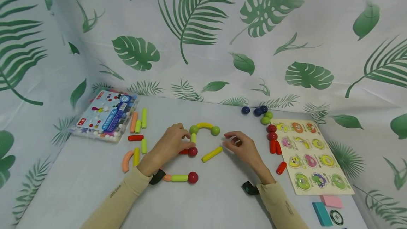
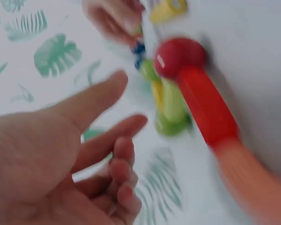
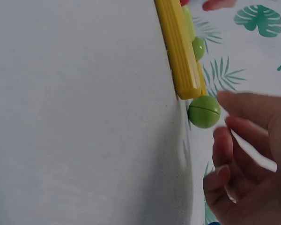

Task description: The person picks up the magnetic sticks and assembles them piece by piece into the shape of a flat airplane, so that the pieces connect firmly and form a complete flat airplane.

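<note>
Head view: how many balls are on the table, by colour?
blue balls: 3
green balls: 4
red balls: 4
total: 11

red ball (image 1: 192, 151): glossy sphere on the worktop, joined to a short red stick (image 1: 183, 152) lying flat to its left.
green stick (image 1: 193, 138): short, lying above the red ball, running up to a green ball (image 1: 193, 129).
yellow arch (image 1: 205, 125): curved stick bridging that green ball and a second green ball (image 1: 215, 130).
yellow stick (image 1: 212, 154): straight, lying loose and slanted, just right of the red ball.
</note>
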`<state>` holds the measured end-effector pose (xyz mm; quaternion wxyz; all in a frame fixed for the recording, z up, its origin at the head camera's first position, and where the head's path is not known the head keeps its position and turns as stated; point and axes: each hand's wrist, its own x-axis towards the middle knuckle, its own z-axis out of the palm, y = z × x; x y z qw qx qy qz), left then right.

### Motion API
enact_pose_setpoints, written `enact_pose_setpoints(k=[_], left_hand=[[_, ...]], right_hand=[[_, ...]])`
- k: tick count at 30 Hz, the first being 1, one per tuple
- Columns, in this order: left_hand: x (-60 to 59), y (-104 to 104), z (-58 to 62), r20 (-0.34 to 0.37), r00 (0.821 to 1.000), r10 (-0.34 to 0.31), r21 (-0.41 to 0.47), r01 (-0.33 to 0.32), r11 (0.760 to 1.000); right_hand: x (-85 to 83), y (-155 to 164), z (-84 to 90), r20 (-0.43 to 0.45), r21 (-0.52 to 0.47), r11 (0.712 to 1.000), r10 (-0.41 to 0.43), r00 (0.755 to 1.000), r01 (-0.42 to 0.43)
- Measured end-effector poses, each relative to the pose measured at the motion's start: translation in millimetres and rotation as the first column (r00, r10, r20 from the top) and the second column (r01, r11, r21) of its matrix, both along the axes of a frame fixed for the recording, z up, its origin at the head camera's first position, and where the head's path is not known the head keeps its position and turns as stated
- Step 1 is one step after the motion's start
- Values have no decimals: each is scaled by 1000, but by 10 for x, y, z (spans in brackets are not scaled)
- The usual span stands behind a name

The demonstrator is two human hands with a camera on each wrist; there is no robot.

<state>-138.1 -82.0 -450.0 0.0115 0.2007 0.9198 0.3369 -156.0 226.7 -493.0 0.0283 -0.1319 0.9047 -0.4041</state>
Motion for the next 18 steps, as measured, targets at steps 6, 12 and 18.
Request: enact_pose_setpoints(k=[6,12,18], left_hand=[[32,-286,-101,104,993,-49,-20,52,998],[35,-315,-179,106,983,-153,-26,156,987],[45,-321,-216,90,984,-153,-34,157,987]], right_hand=[[135,-81,-7,-37,27,978,207,978,-206],[184,-189,-5,-2,40,960,277,961,-276],[189,-195,-33,-17,118,983,142,990,-139]])
